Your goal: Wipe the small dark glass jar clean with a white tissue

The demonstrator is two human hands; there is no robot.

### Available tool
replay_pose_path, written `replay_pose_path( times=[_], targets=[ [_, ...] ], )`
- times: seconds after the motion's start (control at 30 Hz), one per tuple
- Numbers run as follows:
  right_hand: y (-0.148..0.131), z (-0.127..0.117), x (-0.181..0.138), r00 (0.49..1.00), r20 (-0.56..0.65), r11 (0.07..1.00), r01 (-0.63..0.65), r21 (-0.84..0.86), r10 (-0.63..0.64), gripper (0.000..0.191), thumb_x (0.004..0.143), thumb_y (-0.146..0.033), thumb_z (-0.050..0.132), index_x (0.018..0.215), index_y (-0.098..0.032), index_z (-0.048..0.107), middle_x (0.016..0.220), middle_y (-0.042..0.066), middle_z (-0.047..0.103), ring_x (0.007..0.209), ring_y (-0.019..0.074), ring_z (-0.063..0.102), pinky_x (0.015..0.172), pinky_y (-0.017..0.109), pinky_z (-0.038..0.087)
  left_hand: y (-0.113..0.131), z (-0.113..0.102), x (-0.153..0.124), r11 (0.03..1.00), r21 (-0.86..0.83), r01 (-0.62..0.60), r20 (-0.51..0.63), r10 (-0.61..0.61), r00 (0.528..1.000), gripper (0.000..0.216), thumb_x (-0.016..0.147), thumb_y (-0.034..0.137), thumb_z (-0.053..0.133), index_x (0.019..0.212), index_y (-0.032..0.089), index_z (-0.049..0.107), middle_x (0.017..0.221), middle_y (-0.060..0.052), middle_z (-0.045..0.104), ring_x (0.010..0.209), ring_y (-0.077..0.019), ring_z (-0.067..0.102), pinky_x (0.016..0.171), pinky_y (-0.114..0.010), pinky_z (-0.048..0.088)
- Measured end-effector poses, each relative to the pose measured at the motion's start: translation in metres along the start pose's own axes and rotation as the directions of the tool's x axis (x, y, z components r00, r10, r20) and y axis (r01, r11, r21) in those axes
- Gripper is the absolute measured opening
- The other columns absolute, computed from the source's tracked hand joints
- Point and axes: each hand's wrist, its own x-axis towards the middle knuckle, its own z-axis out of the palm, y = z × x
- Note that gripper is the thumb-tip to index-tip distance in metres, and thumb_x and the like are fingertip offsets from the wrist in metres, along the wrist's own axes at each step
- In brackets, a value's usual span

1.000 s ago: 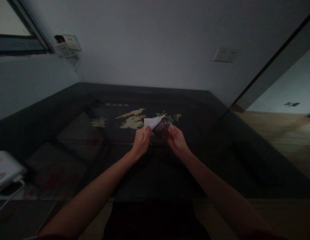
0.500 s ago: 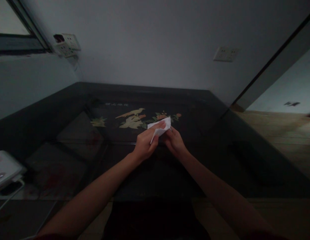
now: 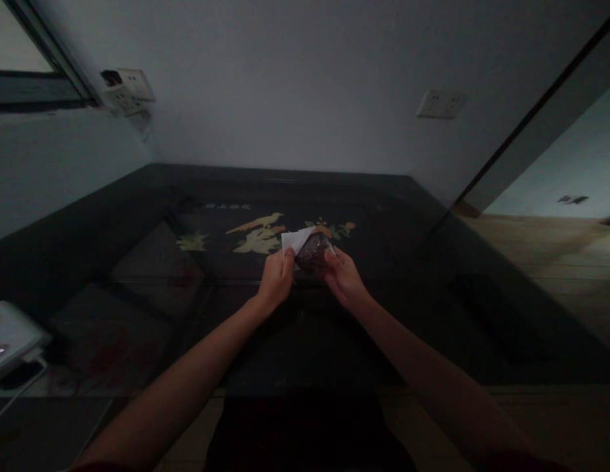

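Observation:
My left hand (image 3: 276,278) pinches a white tissue (image 3: 295,240) against the left side of a small dark, shiny object (image 3: 313,254). My right hand (image 3: 344,280) grips that dark object from the right. Both hands are held just above a dark glass-topped table (image 3: 407,275) with a bird-and-flower picture (image 3: 258,233) under the glass. What the dark object is cannot be made out in the dim light.
A white device (image 3: 10,334) with a cable lies at the table's left edge. Wall sockets (image 3: 441,103) sit on the back wall, and another socket block (image 3: 122,88) is at the left corner. Wooden floor (image 3: 555,255) lies to the right.
Half a second ago the tissue covered the dark object under my left fingers; now my left hand has drawn back to the left and the object shows again.

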Motion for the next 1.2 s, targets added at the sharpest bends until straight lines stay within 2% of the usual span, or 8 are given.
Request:
replay_pose_path(
  times=[0.13, 0.3, 0.43, 0.57, 0.7, 0.87, 1.0, 1.2],
  targets=[
    [0.001, -0.006, 0.005, 0.999, -0.033, 1.0, 0.027, 0.013, -0.027, 0.041, 0.065, -0.05, 0.079, 0.094, -0.022, 0.069, 0.1, 0.005, 0.074, 0.1, 0.0248, 0.067, 0.085, 0.039, 0.055, 0.003, 0.0, -0.005, 0.996, 0.028, -0.084, -0.016, 0.085, 0.996, 0.054, 0.094, 0.055, 0.028, 0.056, 0.019, 0.044, 0.052, 0.0, 0.043, 0.051, -0.0123, 0.04, 0.05, -0.027, 0.03],
    [0.003, -0.012, 0.011, 0.998, -0.064, 0.999, 0.027, 0.027, -0.025, 0.042, 0.067, -0.054, 0.076, 0.093, -0.022, 0.069, 0.102, 0.006, 0.073, 0.102, 0.0247, 0.066, 0.087, 0.039, 0.053, 0.005, 0.0, -0.011, 0.972, 0.051, -0.23, -0.016, 0.231, 0.973, 0.061, 0.095, 0.056, 0.023, 0.062, 0.016, 0.055, 0.058, -0.005, 0.056, 0.056, -0.0147, 0.051, 0.054, -0.027, 0.04],
    [0.004, -0.01, 0.009, 0.999, -0.052, 1.0, 0.01, 0.013, -0.009, 0.042, 0.065, -0.052, 0.078, 0.092, -0.022, 0.068, 0.099, 0.006, 0.074, 0.104, 0.0259, 0.065, 0.087, 0.039, 0.053, 0.007, -0.001, -0.015, 0.916, 0.059, -0.397, 0.058, 0.394, 0.917, 0.059, 0.098, 0.045, 0.021, 0.096, 0.012, 0.069, 0.094, -0.013, 0.072, 0.089, -0.0209, 0.067, 0.079, -0.031, 0.051],
    [0.006, -0.004, 0.003, 0.999, -0.043, 1.0, -0.004, -0.031, 0.002, 0.041, 0.062, -0.046, 0.082, 0.094, -0.023, 0.068, 0.096, 0.003, 0.074, 0.1, 0.0248, 0.066, 0.087, 0.038, 0.053, 0.01, -0.002, -0.014, 0.868, 0.023, -0.497, 0.136, 0.49, 0.861, 0.052, 0.099, 0.035, 0.023, 0.129, 0.012, 0.058, 0.129, -0.013, 0.063, 0.121, -0.0209, 0.058, 0.104, -0.032, 0.043],
    [0.011, -0.002, -0.002, 1.0, -0.016, 0.995, -0.024, -0.1, 0.023, 0.043, 0.062, -0.038, 0.083, 0.1, -0.025, 0.068, 0.102, 0.002, 0.073, 0.096, 0.0218, 0.067, 0.087, 0.036, 0.053, 0.011, -0.001, -0.01, 0.912, -0.002, -0.409, 0.155, 0.405, 0.901, 0.053, 0.098, 0.039, 0.024, 0.123, 0.012, 0.062, 0.114, -0.013, 0.069, 0.112, -0.0224, 0.062, 0.102, -0.033, 0.043],
    [0.013, -0.003, -0.005, 0.997, -0.027, 0.982, -0.072, -0.173, 0.068, 0.046, 0.064, -0.04, 0.082, 0.105, -0.025, 0.068, 0.099, 0.001, 0.073, 0.086, 0.0187, 0.068, 0.079, 0.032, 0.055, 0.007, 0.002, -0.005, 0.994, -0.034, -0.106, 0.07, 0.108, 0.992, 0.058, 0.094, 0.055, 0.028, 0.072, 0.014, 0.062, 0.067, -0.006, 0.063, 0.066, -0.0176, 0.058, 0.066, -0.028, 0.047],
    [0.011, -0.002, -0.004, 0.997, -0.043, 0.986, -0.075, -0.149, 0.069, 0.041, 0.063, -0.041, 0.082, 0.099, -0.024, 0.07, 0.091, 0.001, 0.073, 0.079, 0.0165, 0.067, 0.071, 0.029, 0.055, 0.003, 0.004, -0.001, 0.992, -0.117, 0.054, 0.048, -0.049, 0.998, 0.054, 0.091, 0.057, 0.033, 0.06, 0.017, 0.05, 0.056, -0.001, 0.05, 0.055, -0.0128, 0.045, 0.052, -0.025, 0.035],
    [0.007, -0.004, 0.001, 0.998, -0.057, 0.997, -0.022, -0.072, 0.018, 0.037, 0.065, -0.047, 0.081, 0.091, -0.023, 0.07, 0.091, 0.002, 0.073, 0.08, 0.0175, 0.067, 0.071, 0.031, 0.055, -0.004, 0.007, 0.001, 0.961, -0.185, 0.208, 0.048, -0.202, 0.978, 0.051, 0.09, 0.054, 0.035, 0.06, 0.017, 0.051, 0.056, -0.001, 0.049, 0.054, -0.013, 0.044, 0.049, -0.025, 0.033]
  ],
)
